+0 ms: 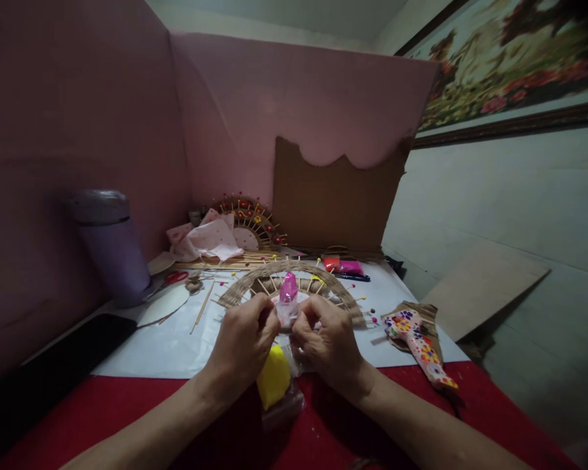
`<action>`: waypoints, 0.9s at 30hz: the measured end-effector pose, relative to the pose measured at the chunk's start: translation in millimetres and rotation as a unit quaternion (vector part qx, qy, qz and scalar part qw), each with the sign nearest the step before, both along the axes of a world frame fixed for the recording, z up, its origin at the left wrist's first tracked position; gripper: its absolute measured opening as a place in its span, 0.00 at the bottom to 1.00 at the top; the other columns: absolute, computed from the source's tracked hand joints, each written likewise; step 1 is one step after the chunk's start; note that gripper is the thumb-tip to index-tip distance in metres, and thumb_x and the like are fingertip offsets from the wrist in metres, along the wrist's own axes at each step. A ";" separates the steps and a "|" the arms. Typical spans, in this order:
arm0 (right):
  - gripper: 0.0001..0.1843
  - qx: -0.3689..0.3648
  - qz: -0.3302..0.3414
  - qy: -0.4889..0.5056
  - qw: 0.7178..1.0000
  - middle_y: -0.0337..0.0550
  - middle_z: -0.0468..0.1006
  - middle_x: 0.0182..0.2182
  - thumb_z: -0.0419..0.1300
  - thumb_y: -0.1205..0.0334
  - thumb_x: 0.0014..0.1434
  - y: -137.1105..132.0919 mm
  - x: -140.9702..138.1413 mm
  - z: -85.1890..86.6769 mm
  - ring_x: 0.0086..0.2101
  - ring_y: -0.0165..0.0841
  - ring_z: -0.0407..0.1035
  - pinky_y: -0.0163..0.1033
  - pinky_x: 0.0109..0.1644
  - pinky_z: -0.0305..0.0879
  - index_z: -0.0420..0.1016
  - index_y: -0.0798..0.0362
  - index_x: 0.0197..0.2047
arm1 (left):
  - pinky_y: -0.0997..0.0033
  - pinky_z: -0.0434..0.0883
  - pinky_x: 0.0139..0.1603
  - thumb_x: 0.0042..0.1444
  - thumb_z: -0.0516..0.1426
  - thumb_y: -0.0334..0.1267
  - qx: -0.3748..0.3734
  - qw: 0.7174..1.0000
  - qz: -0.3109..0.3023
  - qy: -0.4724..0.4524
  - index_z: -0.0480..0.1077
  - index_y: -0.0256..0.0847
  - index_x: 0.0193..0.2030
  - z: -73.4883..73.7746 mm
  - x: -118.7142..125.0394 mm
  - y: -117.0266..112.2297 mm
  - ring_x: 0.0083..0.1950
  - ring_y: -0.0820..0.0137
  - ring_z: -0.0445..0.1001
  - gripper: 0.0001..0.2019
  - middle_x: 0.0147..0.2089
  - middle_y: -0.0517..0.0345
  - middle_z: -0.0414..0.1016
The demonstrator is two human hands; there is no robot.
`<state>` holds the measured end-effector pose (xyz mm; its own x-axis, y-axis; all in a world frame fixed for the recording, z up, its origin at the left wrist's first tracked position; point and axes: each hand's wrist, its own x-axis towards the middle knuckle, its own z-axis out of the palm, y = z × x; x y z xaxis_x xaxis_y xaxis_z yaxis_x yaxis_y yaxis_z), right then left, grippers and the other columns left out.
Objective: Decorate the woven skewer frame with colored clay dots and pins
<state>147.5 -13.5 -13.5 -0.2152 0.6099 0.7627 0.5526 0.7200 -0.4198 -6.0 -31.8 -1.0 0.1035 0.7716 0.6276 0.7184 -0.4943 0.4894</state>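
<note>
My left hand (pixel 247 336) and my right hand (pixel 330 336) each pinch one side of a small clear plastic bag with a bright pink lump (pixel 289 288) in it. The bag is held up over the near edge of a woven half-ring fan (pixel 269 268), which has sticks with coloured bead tips fanning outward. Below my hands lies another clear bag with a yellow block of clay-like material (pixel 274 378), on the red cloth at the white sheet's edge. My fingers hide part of the pink bag's lower edge.
A purple tumbler (pixel 112 248) stands at the left, by a dark flat object (pixel 78 352). Red scissors (pixel 176 277), thin sticks (pixel 203 305) and a white disc (pixel 164 305) lie nearby. Orange and pink packets (pixel 343 266) sit behind the fan. A flower-patterned piece (pixel 421 346) is at right; cut cardboard (pixel 336 202) stands behind.
</note>
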 end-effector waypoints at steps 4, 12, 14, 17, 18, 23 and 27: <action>0.12 -0.009 0.013 0.011 1.000 0.35 0.61 0.19 0.50 0.73 0.53 0.3 1.8 1.8 0.22 0.29 0.57 0.34 0.28 0.53 0.55 0.51 0.22 | 0.74 0.65 0.29 0.56 0.52 0.29 0.090 0.994 -0.059 -0.010 0.68 0.38 0.32 -2.2 -0.4 -4.2 0.27 0.74 0.69 0.04 0.27 0.58 0.72; 0.09 -0.054 0.085 -0.011 0.995 0.37 0.64 0.22 0.49 0.67 0.58 -4.3 4.2 6.0 0.24 0.30 0.58 0.35 0.29 0.55 0.61 0.52 0.25 | 0.75 0.70 0.32 0.59 0.52 0.30 0.117 0.979 -0.165 -0.015 0.68 0.41 0.37 -0.1 -0.4 -10.3 0.31 0.73 0.74 0.05 0.32 0.58 0.77; 0.09 -0.076 0.095 -0.011 0.993 0.38 0.66 0.23 0.48 0.67 0.58 -4.4 5.6 6.8 0.25 0.30 0.60 0.35 0.30 0.56 0.62 0.52 0.27 | 0.75 0.69 0.30 0.60 0.51 0.31 0.107 0.982 -0.154 0.012 0.67 0.41 0.37 -2.7 -2.0 -6.9 0.29 0.74 0.74 0.05 0.31 0.58 0.76; 0.09 -0.094 0.102 -0.010 0.990 0.37 0.65 0.22 0.48 0.67 0.58 -4.3 7.5 7.2 0.25 0.30 0.59 0.35 0.29 0.57 0.62 0.52 0.26 | 0.75 0.67 0.27 0.61 0.50 0.32 0.124 0.982 -0.124 0.065 0.66 0.40 0.38 -6.5 -4.4 -2.9 0.26 0.74 0.72 0.05 0.30 0.58 0.76; 0.09 -0.096 0.108 -0.011 0.989 0.37 0.65 0.21 0.48 0.67 0.58 -4.7 7.8 7.1 0.24 0.29 0.59 0.35 0.29 0.57 0.61 0.52 0.26 | 0.75 0.66 0.26 0.61 0.50 0.33 0.140 0.981 -0.105 0.082 0.66 0.39 0.37 -6.9 -5.2 -2.3 0.25 0.74 0.72 0.04 0.29 0.58 0.75; 0.09 -0.114 0.151 0.013 0.982 0.38 0.67 0.23 0.48 0.67 0.57 -8.9 5.8 6.6 0.24 0.29 0.60 0.35 0.29 0.58 0.63 0.53 0.26 | 0.76 0.61 0.22 0.58 0.54 0.38 0.190 0.971 -0.037 0.139 0.69 0.40 0.32 0.8 -9.6 -3.9 0.20 0.74 0.69 0.06 0.22 0.60 0.73; 0.10 -0.154 0.155 0.056 0.974 0.37 0.67 0.21 0.49 0.65 0.57 -9.5 3.2 5.8 0.23 0.29 0.61 0.35 0.28 0.59 0.64 0.53 0.25 | 0.77 0.60 0.22 0.59 0.52 0.36 0.184 0.965 -0.050 0.179 0.72 0.41 0.34 9.4 -11.9 -5.3 0.21 0.75 0.69 0.08 0.25 0.59 0.75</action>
<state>150.6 -22.9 -7.6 -0.3515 0.7321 0.5835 0.2672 0.6758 -0.6869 -17.9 -37.0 8.4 0.4262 0.4785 0.7677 0.7486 -0.6631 -0.0023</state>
